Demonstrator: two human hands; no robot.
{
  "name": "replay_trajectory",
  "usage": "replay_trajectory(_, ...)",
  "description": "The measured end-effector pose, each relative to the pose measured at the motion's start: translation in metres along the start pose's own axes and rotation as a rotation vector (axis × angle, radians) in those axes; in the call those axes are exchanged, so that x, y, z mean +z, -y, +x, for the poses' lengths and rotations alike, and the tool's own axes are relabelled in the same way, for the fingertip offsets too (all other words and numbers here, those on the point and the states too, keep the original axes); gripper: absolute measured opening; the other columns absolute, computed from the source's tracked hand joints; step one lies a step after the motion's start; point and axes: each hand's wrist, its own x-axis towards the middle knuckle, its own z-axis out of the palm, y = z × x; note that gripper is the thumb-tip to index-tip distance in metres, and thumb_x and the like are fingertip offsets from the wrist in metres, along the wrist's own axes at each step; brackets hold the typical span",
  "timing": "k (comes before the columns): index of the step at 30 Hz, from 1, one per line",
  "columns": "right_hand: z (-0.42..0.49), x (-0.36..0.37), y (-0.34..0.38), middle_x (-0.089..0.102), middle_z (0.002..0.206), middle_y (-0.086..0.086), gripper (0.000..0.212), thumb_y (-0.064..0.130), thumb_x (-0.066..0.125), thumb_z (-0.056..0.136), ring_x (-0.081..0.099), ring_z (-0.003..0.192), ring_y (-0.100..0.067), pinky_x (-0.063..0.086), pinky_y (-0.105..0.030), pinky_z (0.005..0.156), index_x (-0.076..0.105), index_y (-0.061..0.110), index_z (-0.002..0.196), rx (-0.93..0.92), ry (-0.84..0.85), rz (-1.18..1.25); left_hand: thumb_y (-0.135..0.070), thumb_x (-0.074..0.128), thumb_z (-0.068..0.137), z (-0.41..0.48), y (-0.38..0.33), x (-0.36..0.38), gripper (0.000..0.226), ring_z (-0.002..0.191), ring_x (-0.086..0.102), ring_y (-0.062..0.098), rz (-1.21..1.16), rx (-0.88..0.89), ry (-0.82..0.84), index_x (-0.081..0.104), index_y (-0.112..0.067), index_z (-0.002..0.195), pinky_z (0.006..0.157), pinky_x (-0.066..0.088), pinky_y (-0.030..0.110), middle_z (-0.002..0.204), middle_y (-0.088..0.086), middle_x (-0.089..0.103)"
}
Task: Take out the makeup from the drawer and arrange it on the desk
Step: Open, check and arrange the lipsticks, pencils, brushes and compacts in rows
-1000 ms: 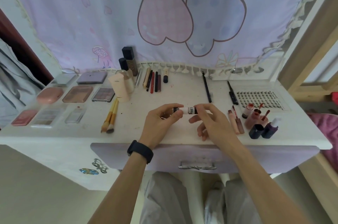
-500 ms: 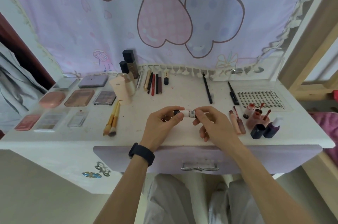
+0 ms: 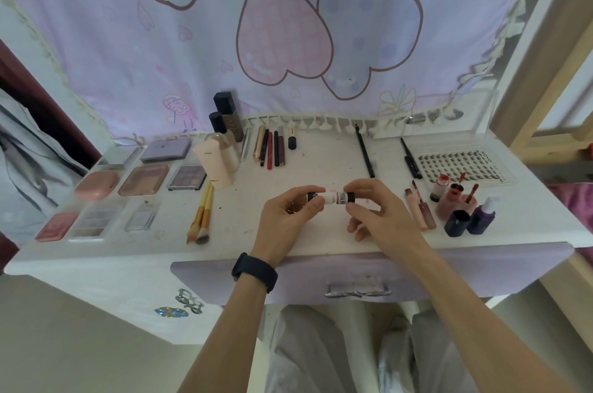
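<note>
A: Head view, hands?
B: Left hand [image 3: 285,219] and right hand [image 3: 382,216] raised over the middle of the white table [image 3: 321,174]. Small white tube [image 3: 332,197] held level between them, one end in each grip. Left grip: thumb and fingers closed on the dark-banded left end. Right grip: thumb and forefinger closed on the black-capped right end. Black wristband [image 3: 255,272] on the left wrist.

A: Rest of the makeup?
B: Laid out on the table. Far left: palettes and compacts in rows, among them a pink compact [image 3: 97,184]. Next: two brushes [image 3: 202,216] side by side, then a cream bottle [image 3: 214,164] upright in front of two dark-capped bottles [image 3: 226,118]. Behind the hands: row of pencils [image 3: 271,150]. Right: two thin black wands, a lash tray [image 3: 462,164], lip glosses [image 3: 420,213], red pots, two dark blue bottles [image 3: 468,221].

A: Drawer?
B: Lilac drawer [image 3: 369,270] under the table edge, front showing, metal bow handle [image 3: 357,291] at its centre. Interior not visible.
</note>
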Motion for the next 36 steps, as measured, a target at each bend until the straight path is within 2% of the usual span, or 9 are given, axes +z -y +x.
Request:
replay_trajectory(3,0.002,0.0,0.001,0.07,0.107,0.003,0.024,0.024,0.064,0.098,0.069,0.063,-0.024,0.056,-0.031,0.057,0.061,0.03,0.121,0.046,0.009,0.023,-0.023,0.068,0.092,0.0,0.0,0.0,0.018,0.087,0.067,0.017,0.003,0.003,-0.002,0.072,-0.03,0.107,0.079,0.052,0.019,0.087,-0.002,0.075)
replay_trajectory(5,0.004,0.002,0.001,0.073,0.095,-0.002,0.018,0.029,0.06,0.099,0.064,0.057,-0.019,0.054,-0.029,0.052,0.065,0.023,0.115,0.049,-0.017,0.006,-0.023,0.068,0.091,0.0,0.001,-0.001,0.017,0.085,0.067,0.013,0.0,0.004,-0.009,0.073,-0.029,0.107,0.078,0.052,0.018,0.088,-0.002,0.075)
replay_trajectory(7,0.003,0.003,-0.001,0.073,0.089,-0.003,0.013,0.025,0.059,0.1,0.061,0.055,-0.018,0.053,-0.028,0.051,0.067,0.019,0.108,0.02,-0.037,-0.01,-0.021,0.068,0.092,0.0,0.0,-0.001,0.017,0.082,0.068,0.007,-0.011,0.001,-0.017,0.073,-0.027,0.107,0.077,0.051,0.015,0.087,-0.002,0.074)
replay_trajectory(12,-0.001,0.005,-0.003,0.069,0.097,0.0,0.015,0.012,0.06,0.099,0.066,0.061,-0.02,0.057,-0.028,0.06,0.065,0.023,0.108,-0.048,-0.065,-0.015,-0.018,0.066,0.093,-0.001,-0.002,0.0,0.016,0.076,0.065,-0.001,-0.024,-0.005,-0.032,0.073,-0.022,0.107,0.073,0.049,0.012,0.082,-0.006,0.073)
replay_trajectory(19,-0.008,0.009,-0.007,0.065,0.102,0.017,0.024,0.01,0.057,0.1,0.066,0.065,-0.017,0.057,-0.027,0.065,0.06,0.032,0.108,-0.138,-0.081,-0.109,-0.019,0.063,0.095,-0.001,-0.003,0.0,0.014,0.07,0.062,0.0,-0.029,-0.028,-0.06,0.074,-0.018,0.105,0.068,0.048,0.012,0.078,-0.002,0.072)
replay_trajectory(30,-0.015,0.015,-0.005,0.063,0.1,0.019,0.025,0.006,0.056,0.1,0.063,0.063,-0.014,0.053,-0.022,0.061,0.059,0.028,0.112,-0.195,-0.151,-0.17,-0.025,0.062,0.096,0.002,0.0,-0.004,0.018,0.064,0.058,0.002,-0.112,-0.092,-0.104,0.074,-0.015,0.104,0.064,0.046,0.013,0.071,-0.006,0.071)
replay_trajectory(36,-0.021,0.02,-0.006,0.066,0.099,0.008,0.023,0.01,0.056,0.1,0.065,0.067,-0.01,0.053,-0.018,0.064,0.058,0.031,0.109,-0.203,-0.23,-0.213,-0.025,0.06,0.097,0.002,0.0,-0.009,0.02,0.067,0.058,0.006,-0.186,-0.116,-0.123,0.075,-0.016,0.106,0.065,0.048,0.017,0.076,-0.001,0.072)
